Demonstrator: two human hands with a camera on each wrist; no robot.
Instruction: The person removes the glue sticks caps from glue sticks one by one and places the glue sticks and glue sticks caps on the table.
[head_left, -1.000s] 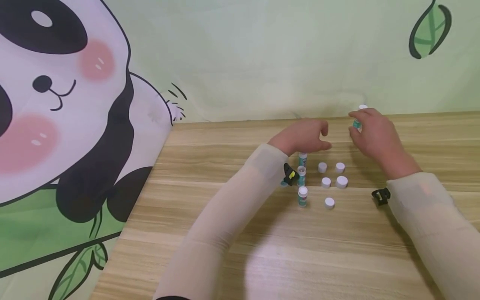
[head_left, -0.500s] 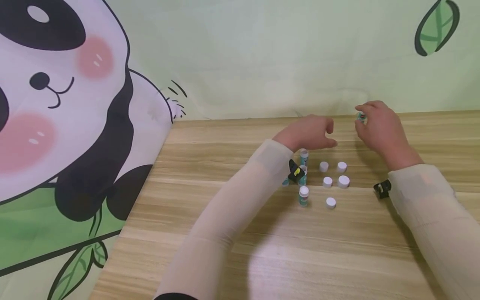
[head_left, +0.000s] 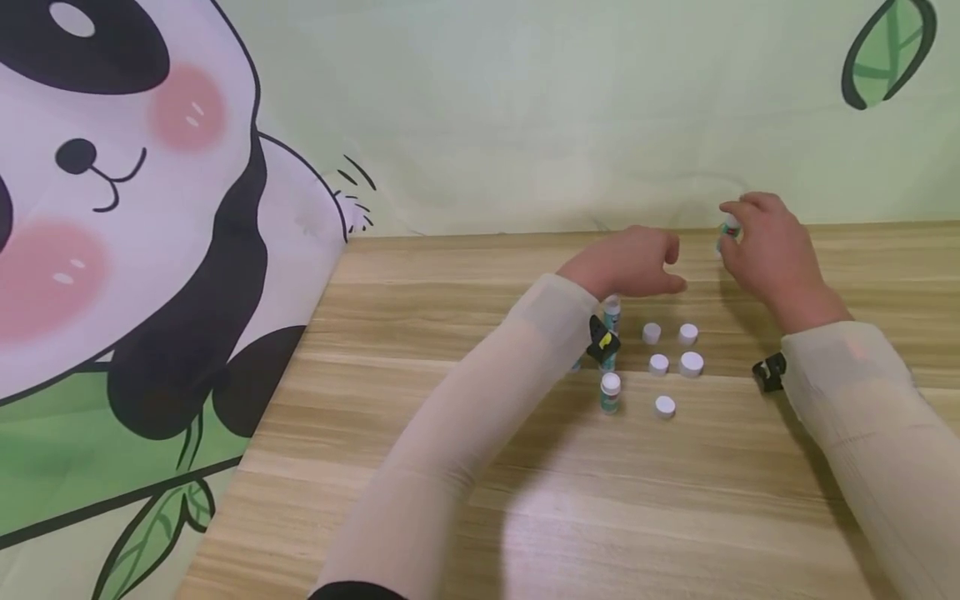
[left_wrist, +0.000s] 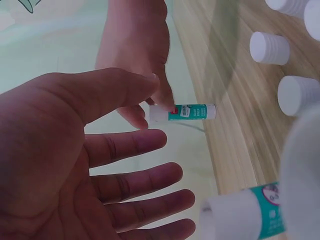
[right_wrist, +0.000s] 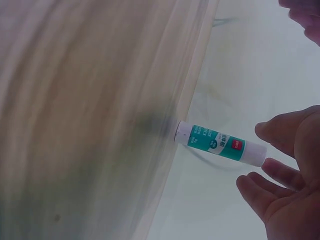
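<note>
At the table's back edge, a glue stick [right_wrist: 215,141] with a teal label and white cap stands upright. My right hand [head_left: 776,250] is around its top, thumb and fingers spread. In the right wrist view the thumb is apart from the cap, with a fingertip right at the cap's end. To the left my left hand [head_left: 626,260] hovers over the table, holding nothing, its fingers [left_wrist: 145,190] extended. Beneath that wrist, glue sticks stand in a row, partly hidden by the sleeve; the nearest glue stick [head_left: 610,393] shows whole. Right of them lie several white caps [head_left: 691,364].
The wood-grain table [head_left: 375,392] meets a pale green backdrop [head_left: 487,117] along its back edge. A large printed panda [head_left: 172,217] covers the backdrop at left. A small black wrist camera [head_left: 769,373] sits at the right cuff.
My right hand has moved up along the glue stick toward its cap; the stick stays in place. The left hand drifts slightly right. The whole head view shifts a little.
</note>
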